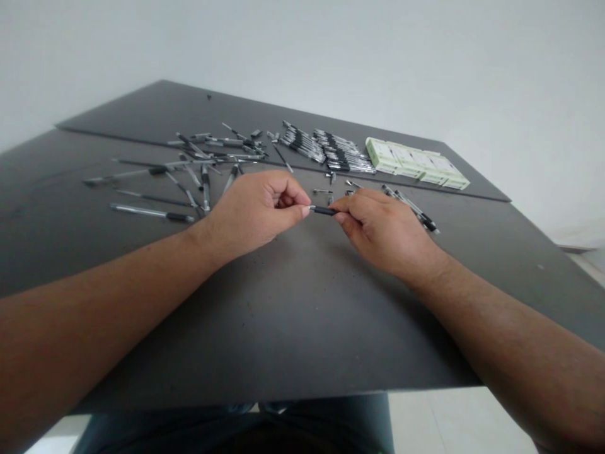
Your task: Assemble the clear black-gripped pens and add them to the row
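Observation:
A pen (323, 210) with a black grip section is held level between my two hands above the dark table. My left hand (259, 208) pinches its light tip end between thumb and forefinger. At the black grip, my right hand (382, 227) has thumb and fingers closed round the pen; the rest of its barrel is hidden by that hand. Just beyond the fingers lie a few small pen parts (323, 191). Some pens (411, 208) rest behind my right hand, partly covered by it.
Scattered clear and black pens and pen parts (208, 154) spread over the left of the table (302, 315). Neat rows of pens (343, 151) lie at the back. Beside them stand several pale green boxes (416, 162). A wall (331, 57) rises behind the table.

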`<move>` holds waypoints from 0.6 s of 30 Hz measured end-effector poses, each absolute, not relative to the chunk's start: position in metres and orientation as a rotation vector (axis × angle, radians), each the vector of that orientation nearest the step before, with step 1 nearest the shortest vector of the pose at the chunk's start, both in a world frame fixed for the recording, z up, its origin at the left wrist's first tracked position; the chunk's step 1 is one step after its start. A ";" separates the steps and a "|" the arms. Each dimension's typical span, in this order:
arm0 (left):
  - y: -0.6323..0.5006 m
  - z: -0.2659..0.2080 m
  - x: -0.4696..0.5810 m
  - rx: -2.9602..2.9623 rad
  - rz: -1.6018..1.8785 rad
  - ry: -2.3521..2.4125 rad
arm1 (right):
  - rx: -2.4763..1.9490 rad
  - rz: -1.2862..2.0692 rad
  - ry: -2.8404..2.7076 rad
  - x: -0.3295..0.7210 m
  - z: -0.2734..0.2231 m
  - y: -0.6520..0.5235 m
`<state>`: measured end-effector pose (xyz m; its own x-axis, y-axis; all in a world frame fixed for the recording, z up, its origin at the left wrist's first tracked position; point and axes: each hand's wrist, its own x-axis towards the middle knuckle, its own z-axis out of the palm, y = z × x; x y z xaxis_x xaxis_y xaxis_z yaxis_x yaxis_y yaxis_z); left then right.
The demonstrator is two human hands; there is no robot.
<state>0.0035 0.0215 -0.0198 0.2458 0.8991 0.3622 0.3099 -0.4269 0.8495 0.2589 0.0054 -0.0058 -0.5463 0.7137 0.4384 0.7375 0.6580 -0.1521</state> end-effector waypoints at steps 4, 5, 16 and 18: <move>0.022 -0.019 0.004 1.887 1.163 1.116 | -1.126 -0.016 -2.356 0.258 -0.005 0.006; 0.022 -0.019 0.004 1.899 1.155 1.123 | -1.124 -0.014 -2.352 0.258 -0.004 0.007; 0.020 -0.020 0.002 1.942 1.113 1.144 | -1.101 0.029 -2.364 0.260 -0.002 0.008; 0.021 -0.021 0.001 1.967 1.110 1.138 | -1.100 0.037 -2.385 0.260 -0.003 0.009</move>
